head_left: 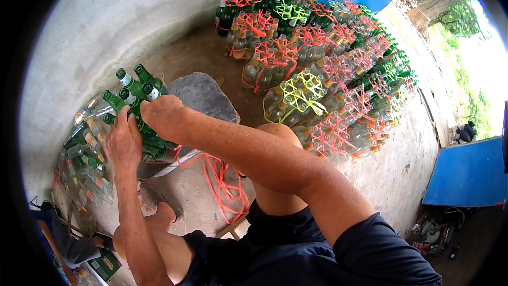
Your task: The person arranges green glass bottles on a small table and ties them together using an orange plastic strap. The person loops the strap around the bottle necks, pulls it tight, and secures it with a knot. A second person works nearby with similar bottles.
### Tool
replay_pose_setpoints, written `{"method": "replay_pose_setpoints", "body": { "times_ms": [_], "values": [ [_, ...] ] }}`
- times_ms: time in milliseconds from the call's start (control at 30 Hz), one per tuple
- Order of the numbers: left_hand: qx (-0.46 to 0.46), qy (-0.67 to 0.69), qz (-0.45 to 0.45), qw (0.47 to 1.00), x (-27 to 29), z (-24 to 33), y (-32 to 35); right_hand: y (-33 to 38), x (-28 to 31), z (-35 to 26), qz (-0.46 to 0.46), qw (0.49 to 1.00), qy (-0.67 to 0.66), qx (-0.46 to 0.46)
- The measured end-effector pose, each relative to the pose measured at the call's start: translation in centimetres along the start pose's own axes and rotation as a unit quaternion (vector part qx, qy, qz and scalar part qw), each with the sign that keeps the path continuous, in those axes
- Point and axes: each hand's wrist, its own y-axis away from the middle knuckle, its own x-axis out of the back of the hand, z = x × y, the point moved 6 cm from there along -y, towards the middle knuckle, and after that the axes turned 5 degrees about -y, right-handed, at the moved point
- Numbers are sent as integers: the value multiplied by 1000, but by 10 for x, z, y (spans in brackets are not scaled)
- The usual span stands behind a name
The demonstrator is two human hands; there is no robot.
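A cluster of green glass bottles (135, 92) stands upright on a grey slab (203, 95) in front of me. My left hand (123, 143) presses against the near side of the cluster, fingers wrapped on the bottle necks. My right hand (161, 114) grips the bottles from the right side, knuckles up. Red-orange plastic twine (225, 185) trails from under the bottles down past my knee in loose loops.
Bundles of bottles tied with red and yellow twine (317, 69) are stacked in rows at the right. Loose clear and green bottles (84, 164) lie piled by the curved concrete wall (106, 26) at left. Blue panels (468, 172) stand at right.
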Motion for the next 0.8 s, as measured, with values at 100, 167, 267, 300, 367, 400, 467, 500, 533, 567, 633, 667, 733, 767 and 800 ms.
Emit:
{"method": "replay_pose_setpoints", "body": {
  "times_ms": [100, 167, 267, 300, 367, 400, 467, 500, 533, 567, 633, 667, 733, 767, 800],
  "values": [
    [-4, -3, 4, 1000, 1, 0, 0, 1, 2, 0, -2, 1000, -13, -9],
    [-3, -1, 3, 1000, 0, 1, 0, 1, 2, 2, -3, 1000, -15, -10],
    [-1, -6, 0, 1000, 1, 2, 0, 2, 2, 2, 4, 1000, -15, -6],
    [-2, -5, 1, 1000, 1, 2, 0, 2, 2, 1, 7, 1000, -14, -4],
    [-3, -6, 3, 1000, 1, 2, 0, 1, 1, 1, 6, 1000, -13, -4],
    [-4, -6, 4, 1000, 1, 1, 0, 0, 1, 1, 6, 1000, -12, -4],
    [-6, -7, 5, 1000, 2, 1, 0, 0, 0, 1, 3, 1000, -12, -5],
    [-4, -6, 4, 1000, 2, 1, 1, -1, 0, 1, 2, 1000, -12, -5],
    [-2, -4, 3, 1000, 1, 1, 1, 0, 0, 1, 17, 1000, -12, 4],
    [0, -3, 1, 1000, 1, 1, 0, 2, 1, 1, 33, 999, -12, 14],
    [-2, -3, 3, 1000, 1, 1, 0, 2, 1, 1, 46, 999, -10, 23],
    [-3, -4, 3, 1000, 1, 1, 0, 2, 1, 0, 43, 999, -7, 22],
    [-4, -3, 2, 1000, 1, 1, 0, 1, 0, 1, 41, 999, -6, 21],
    [-4, -2, 1, 1000, 1, 1, 0, 1, 1, 1, 41, 999, -8, 20],
    [-4, -2, 3, 1000, 1, 1, 0, 1, 1, 1, 41, 999, -10, 19]
  ]
}}
